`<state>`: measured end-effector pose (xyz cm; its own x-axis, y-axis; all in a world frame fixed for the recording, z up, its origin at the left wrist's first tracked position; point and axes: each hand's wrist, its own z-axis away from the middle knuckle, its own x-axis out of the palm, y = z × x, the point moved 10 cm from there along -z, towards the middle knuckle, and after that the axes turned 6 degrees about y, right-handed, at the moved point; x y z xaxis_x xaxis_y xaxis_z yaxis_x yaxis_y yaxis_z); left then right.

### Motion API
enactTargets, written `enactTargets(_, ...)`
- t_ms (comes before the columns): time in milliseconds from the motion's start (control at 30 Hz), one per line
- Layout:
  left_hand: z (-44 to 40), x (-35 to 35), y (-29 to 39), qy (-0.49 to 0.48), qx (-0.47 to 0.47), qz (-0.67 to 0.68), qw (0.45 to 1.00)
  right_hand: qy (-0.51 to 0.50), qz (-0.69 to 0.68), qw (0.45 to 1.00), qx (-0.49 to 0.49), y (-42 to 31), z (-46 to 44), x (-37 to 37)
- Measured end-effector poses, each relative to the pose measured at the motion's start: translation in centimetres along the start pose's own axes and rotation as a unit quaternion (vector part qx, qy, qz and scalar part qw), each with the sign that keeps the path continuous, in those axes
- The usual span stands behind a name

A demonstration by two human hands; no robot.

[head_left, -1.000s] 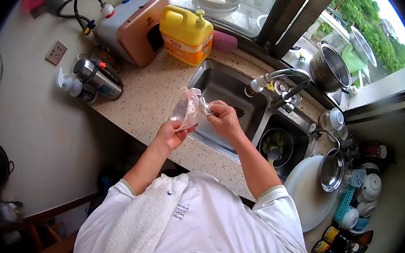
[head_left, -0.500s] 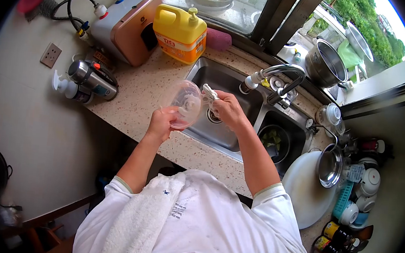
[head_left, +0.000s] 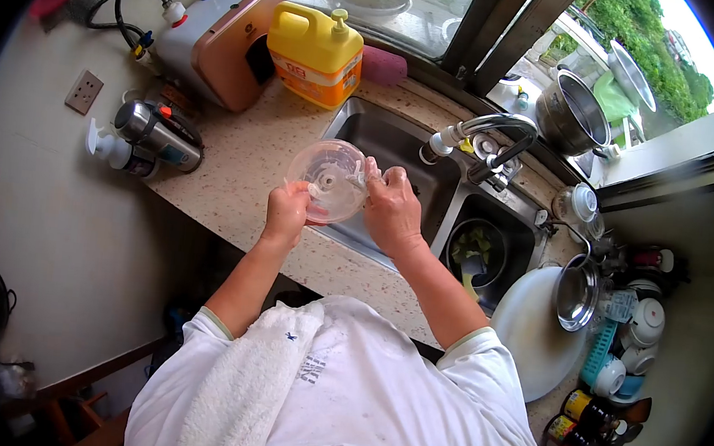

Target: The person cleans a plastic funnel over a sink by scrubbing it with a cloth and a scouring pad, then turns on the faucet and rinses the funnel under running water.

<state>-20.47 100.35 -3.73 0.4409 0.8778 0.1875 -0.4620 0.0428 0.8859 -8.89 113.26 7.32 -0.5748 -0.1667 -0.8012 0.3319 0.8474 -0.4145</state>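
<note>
Clear plastic makes up the round bowl [head_left: 326, 182] held above the counter [head_left: 352, 274] at the edge of the larger sink basin [head_left: 381, 136], its open side tilted toward the wearer. The left hand [head_left: 287, 213] has its grip clamped on the near-left rim, thumb up against it. The right hand [head_left: 390, 209] is at the opposite side, fingers bent at the rim, its grip closed on a whitish crumpled piece [head_left: 359, 175], mostly hidden, that touches the plastic.

Beyond the basin, a yellow jug [head_left: 314, 54] stands by the window, with the chrome tap [head_left: 485, 171] farther right. A pot [head_left: 498, 261] with green leaves [head_left: 470, 243] sits in the smaller basin. Near it are a white round board [head_left: 534, 332] and a steel bowl [head_left: 576, 293]. One white towel [head_left: 241, 383] hangs down the wearer's shirt [head_left: 378, 369]
</note>
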Motion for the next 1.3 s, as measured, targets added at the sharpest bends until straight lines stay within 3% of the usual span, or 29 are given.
enactTargets(100,0.1,0.3,0.2,0.017,0.0,0.011,1.0,-0.093,0.051,0.994,-0.019,-2.4,3.0,2.1)
enactTargets(133,0.1,0.4,0.5,0.014,0.002,0.013,1.0,-0.117,0.016,0.993,0.018,-2.3,3.6,2.0)
enactTargets(233,-0.5,0.0,0.2,0.014,-0.023,0.034,0.999,-0.028,-0.193,0.978,0.068,-0.1,3.3,-1.1)
enactTargets(267,-0.8,-0.3,0.1,0.013,-0.035,0.043,0.998,0.018,-0.255,0.958,0.127,1.7,3.1,-2.3)
enactTargets(300,-1.0,-0.1,0.0,-0.015,-0.047,0.053,0.997,0.094,-0.373,0.909,0.161,5.4,4.0,-0.5)
enactTargets(367,-0.9,0.5,-0.7,-0.077,-0.078,0.07,0.992,-0.005,-0.493,0.8,0.341,8.2,3.7,1.1)
enactTargets(467,-0.3,2.4,-3.1,-0.145,-0.167,0.056,0.974,-0.129,-0.617,0.673,0.388,7.9,3.0,4.0)
enactTargets(600,-0.7,2.9,-4.4,-0.131,-0.16,0.066,0.976,-0.176,-0.773,0.519,0.319,4.6,2.1,4.0)
enactTargets(733,-0.9,2.0,-4.1,-0.097,-0.107,0.037,0.989,-0.156,-0.742,0.568,0.321,5.2,2.0,3.8)
enactTargets(867,0.2,2.9,-3.4,-0.075,-0.114,0.004,0.991,-0.051,-0.761,0.53,0.371,7.6,2.0,5.3)
enactTargets(967,-0.6,2.5,-5.2,-0.078,-0.122,0.061,0.988,-0.073,-0.738,0.582,0.332,7.1,1.6,5.2)
enactTargets(1067,-0.1,2.2,-5.7,-0.081,-0.164,0.066,0.981,-0.168,-0.727,0.585,0.318,5.9,2.1,5.1)
enactTargets(1167,0.5,2.5,-5.9,-0.086,-0.19,0.051,0.977,-0.267,-0.712,0.538,0.365,5.5,3.8,4.9)
enactTargets(1200,0.6,2.7,-5.8,-0.083,-0.186,0.048,0.978,-0.26,-0.693,0.539,0.401,5.6,4.2,4.6)
enactTargets(1300,0.6,3.1,-5.3,-0.067,-0.14,0.048,0.987,-0.211,-0.8,0.45,0.335,4.9,3.4,4.8)
